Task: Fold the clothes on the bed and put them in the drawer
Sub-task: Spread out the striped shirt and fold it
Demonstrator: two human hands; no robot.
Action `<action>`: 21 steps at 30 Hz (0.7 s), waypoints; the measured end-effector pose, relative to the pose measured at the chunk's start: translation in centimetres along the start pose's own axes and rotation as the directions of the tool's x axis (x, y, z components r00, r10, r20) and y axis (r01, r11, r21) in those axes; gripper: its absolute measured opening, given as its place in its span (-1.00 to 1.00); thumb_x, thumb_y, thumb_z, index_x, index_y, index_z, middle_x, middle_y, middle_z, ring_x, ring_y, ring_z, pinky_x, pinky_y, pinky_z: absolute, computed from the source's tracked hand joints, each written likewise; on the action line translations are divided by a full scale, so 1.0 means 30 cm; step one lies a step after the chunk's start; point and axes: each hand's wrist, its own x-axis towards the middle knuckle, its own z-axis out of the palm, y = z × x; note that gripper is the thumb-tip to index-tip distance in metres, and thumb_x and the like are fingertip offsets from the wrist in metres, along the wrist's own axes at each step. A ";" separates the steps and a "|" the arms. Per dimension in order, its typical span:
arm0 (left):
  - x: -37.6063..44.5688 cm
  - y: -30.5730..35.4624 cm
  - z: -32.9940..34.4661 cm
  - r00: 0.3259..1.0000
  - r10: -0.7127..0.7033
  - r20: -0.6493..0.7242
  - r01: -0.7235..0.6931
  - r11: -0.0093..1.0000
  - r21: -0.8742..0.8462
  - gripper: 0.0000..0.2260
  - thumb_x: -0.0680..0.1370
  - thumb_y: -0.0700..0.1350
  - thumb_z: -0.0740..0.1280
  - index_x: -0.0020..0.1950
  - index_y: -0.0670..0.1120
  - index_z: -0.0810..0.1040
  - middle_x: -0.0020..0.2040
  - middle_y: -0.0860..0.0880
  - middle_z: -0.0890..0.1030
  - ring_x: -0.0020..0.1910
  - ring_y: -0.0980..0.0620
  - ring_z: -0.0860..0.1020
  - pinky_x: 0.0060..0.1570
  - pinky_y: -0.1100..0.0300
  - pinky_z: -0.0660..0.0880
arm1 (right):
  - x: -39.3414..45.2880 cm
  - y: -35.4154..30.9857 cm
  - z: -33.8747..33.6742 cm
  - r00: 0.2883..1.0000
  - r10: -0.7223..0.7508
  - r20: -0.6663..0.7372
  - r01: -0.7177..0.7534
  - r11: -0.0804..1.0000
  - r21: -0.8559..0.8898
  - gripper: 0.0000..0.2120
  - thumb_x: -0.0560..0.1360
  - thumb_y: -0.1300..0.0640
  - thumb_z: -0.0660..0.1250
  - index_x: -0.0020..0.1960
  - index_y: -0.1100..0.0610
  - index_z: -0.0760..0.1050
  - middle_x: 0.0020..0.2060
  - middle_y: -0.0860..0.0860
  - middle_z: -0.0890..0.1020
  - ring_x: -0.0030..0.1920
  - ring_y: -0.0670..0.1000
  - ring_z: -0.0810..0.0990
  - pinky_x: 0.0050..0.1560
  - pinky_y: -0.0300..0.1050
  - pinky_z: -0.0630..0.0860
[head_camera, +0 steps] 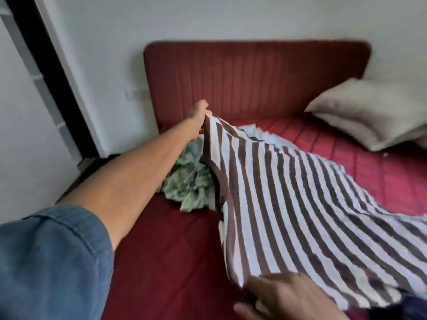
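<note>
While both hands stretch the striped shirt (300, 204) above the bed's (161, 250) middle, spread it flat before folding.
Left hand (198, 109) pinches the far corner near the headboard (254, 75); right hand (284, 296) grips the near hem at the bed's near edge. Pull taut, lay clear of the green garment (189, 183).

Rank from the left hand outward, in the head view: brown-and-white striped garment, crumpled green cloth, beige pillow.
From the left hand:
1. Brown-and-white striped garment, pinched in it.
2. Crumpled green cloth, just below, on the bed.
3. Beige pillow, far right by the headboard.
</note>
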 end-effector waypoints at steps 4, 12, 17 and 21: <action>-0.027 -0.359 -0.001 0.964 0.107 0.244 -0.237 0.766 0.597 -0.56 0.50 -0.04 0.45 0.39 0.08 0.56 0.30 -0.04 0.62 0.24 -0.09 0.58 0.20 0.12 0.51 | 0.027 -0.168 0.282 0.927 0.032 0.375 -0.087 0.988 0.130 -0.71 0.35 -0.33 0.19 -0.20 -0.13 0.47 -0.61 -0.08 0.45 -0.62 -0.09 0.49 -0.64 -0.26 0.36; -0.004 -0.699 -0.158 0.948 0.280 0.153 -0.301 0.623 0.722 -0.50 0.59 -0.28 0.26 0.45 0.17 0.49 0.28 -0.15 0.62 0.23 -0.27 0.58 0.16 -0.08 0.55 | 0.103 -0.505 0.590 0.800 0.047 0.598 -0.115 0.990 0.077 -0.54 0.01 -0.11 0.69 -0.12 -0.10 0.69 -0.64 0.06 0.40 -0.67 0.07 0.44 -0.68 -0.09 0.33; 0.068 -0.796 -0.330 0.954 0.300 -0.024 -0.188 0.654 0.733 -0.69 0.55 -0.14 0.44 0.26 0.12 0.64 0.16 -0.02 0.70 0.18 -0.13 0.64 0.19 -0.04 0.58 | 0.213 -0.657 0.632 0.848 -0.015 0.529 -0.301 0.810 0.504 -0.73 0.69 0.06 0.16 0.38 -0.03 0.39 0.03 0.26 0.59 0.05 0.34 0.54 0.03 0.11 0.43; 0.080 -0.912 -0.429 0.946 0.301 -0.119 -0.094 0.608 0.788 -0.77 0.58 -0.11 0.43 0.22 0.11 0.66 0.14 -0.07 0.71 0.17 -0.18 0.62 0.13 -0.07 0.59 | 0.284 -0.751 0.698 0.759 -0.056 0.649 -0.411 0.731 0.544 -0.72 0.70 0.07 0.15 0.37 0.07 0.42 0.14 0.28 0.57 0.15 0.35 0.50 0.23 0.17 0.46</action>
